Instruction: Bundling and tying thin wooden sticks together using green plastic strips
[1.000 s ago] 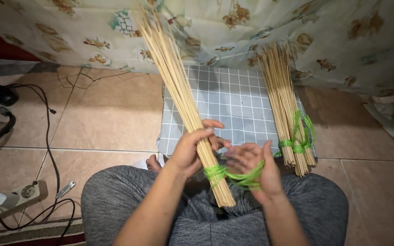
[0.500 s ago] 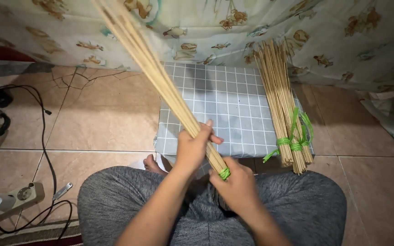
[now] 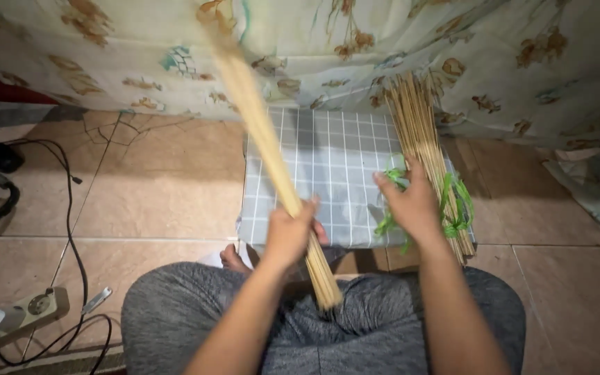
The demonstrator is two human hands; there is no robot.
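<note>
My left hand grips a long bundle of thin bamboo sticks near its lower end; the bundle slants up and left, blurred by motion, its bottom end over my lap. My right hand rests with spread fingers on green plastic ties that wrap a second pile of bamboo sticks. That pile lies along the right edge of a grey checked cloth on the floor.
A floral curtain hangs behind the cloth. Black cables and a power strip lie on the tiled floor at the left. My knees in grey trousers fill the bottom of the view.
My right hand left the held bundle and moved right onto the tied pile. The held bundle has swung more upright and no green tie shows on it now.
</note>
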